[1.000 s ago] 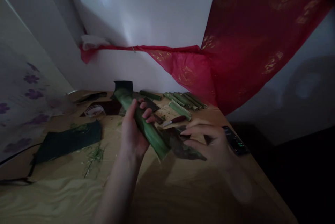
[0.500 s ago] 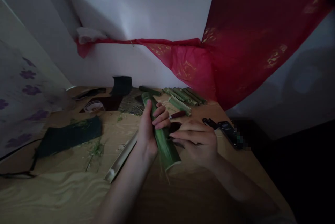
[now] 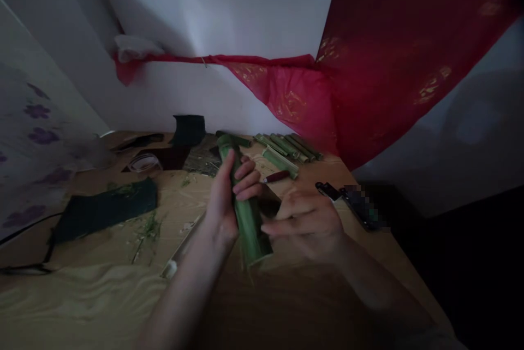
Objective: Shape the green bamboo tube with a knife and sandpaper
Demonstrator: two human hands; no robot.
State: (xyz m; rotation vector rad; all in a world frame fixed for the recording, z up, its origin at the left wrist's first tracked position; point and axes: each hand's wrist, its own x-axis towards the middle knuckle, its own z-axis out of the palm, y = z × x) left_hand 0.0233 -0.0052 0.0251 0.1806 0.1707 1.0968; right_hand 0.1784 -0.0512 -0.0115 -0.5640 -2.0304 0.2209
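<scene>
Bamboo tube (image 3: 248,219) sits tilted above the middle of the surface (image 3: 102,295), its far end pointing away from me. From the left I see a dark cloth (image 3: 106,211) lying flat, then a pale split strip (image 3: 182,251) just beside my left hand (image 3: 225,197), whose fingers (image 3: 245,181) wrap tight around the tube's middle. My right hand (image 3: 313,224) is at the tube's near end, fingers (image 3: 272,228) stretched to touch it; blur hides whether they pinch anything. Behind lies a red-handled knife (image 3: 277,177), and further right a phone (image 3: 360,205).
</scene>
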